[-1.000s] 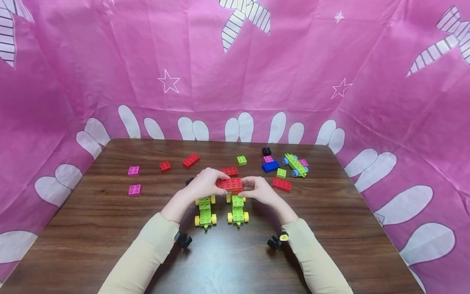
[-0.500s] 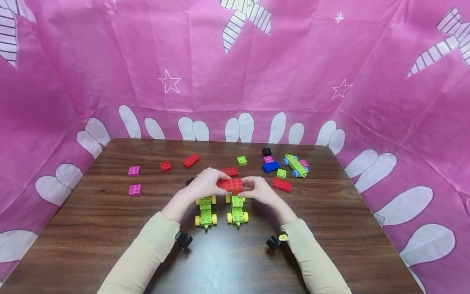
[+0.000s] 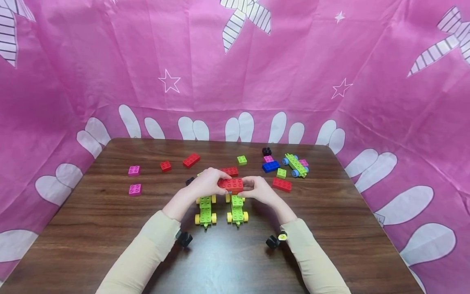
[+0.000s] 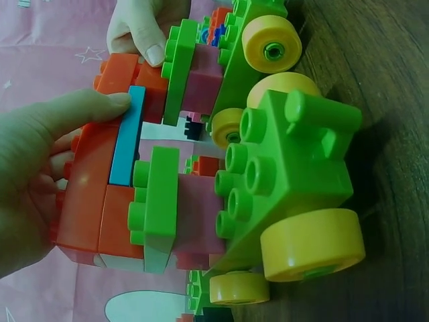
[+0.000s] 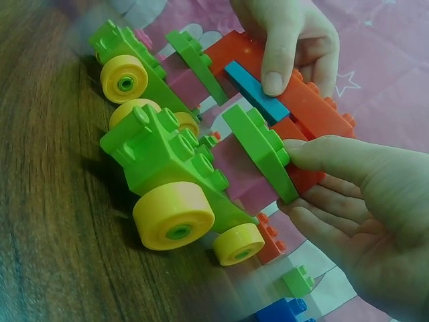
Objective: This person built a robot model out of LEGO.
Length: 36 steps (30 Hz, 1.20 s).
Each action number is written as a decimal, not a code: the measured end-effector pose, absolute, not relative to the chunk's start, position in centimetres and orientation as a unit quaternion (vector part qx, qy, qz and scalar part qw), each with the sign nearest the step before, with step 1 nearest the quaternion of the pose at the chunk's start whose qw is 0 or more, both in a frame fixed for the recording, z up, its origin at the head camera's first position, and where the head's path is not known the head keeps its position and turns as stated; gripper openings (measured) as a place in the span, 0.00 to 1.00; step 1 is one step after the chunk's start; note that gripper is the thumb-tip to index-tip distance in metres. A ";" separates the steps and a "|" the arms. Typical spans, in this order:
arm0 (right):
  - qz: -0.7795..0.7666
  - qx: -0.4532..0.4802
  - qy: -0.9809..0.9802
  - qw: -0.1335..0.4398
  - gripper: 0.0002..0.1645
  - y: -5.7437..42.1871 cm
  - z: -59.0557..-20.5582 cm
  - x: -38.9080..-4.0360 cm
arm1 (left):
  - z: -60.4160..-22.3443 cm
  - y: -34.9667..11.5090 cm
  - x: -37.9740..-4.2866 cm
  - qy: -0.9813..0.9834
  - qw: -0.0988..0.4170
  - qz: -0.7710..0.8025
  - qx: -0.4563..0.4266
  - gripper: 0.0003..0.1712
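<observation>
Two lime-green wheeled bases, the left car base (image 3: 205,215) and the right car base (image 3: 238,214), stand side by side on yellow wheels. On each rises a pink brick (image 4: 200,208) topped by a thin green brick (image 4: 161,198). Red building bricks (image 3: 233,185) span both stacks, with a blue brick (image 4: 127,144) under their middle. My left hand (image 3: 206,183) grips the red bricks, thumb pressed on the blue one. At the right end, my right hand (image 3: 260,190) holds the red brick, its thumb against the green brick's edge. Part of its fingers is hidden behind the bricks.
Loose pink bricks (image 3: 134,190) and red bricks (image 3: 191,160) lie at the back left of the brown table (image 3: 92,232). Toward the back right are a blue brick (image 3: 271,166), a red brick (image 3: 281,184) and a green car base (image 3: 295,165) with blue wheels.
</observation>
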State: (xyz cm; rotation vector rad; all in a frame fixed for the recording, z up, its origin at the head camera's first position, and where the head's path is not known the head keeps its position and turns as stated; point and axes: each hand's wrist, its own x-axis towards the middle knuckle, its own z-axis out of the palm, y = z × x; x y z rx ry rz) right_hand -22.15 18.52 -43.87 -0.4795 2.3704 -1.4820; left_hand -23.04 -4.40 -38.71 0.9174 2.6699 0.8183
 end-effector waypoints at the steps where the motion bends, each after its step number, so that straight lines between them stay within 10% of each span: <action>1: -0.516 -0.169 0.826 0.152 0.25 18.5 -43.9 -22.2 | -38.7 -4.4 -23.0 0.904 0.102 0.275 0.311 0.26; 36: -0.517 -0.182 0.824 0.146 0.23 19.1 -45.2 -22.9 | -39.1 -2.7 -23.0 0.885 0.055 0.328 0.327 0.19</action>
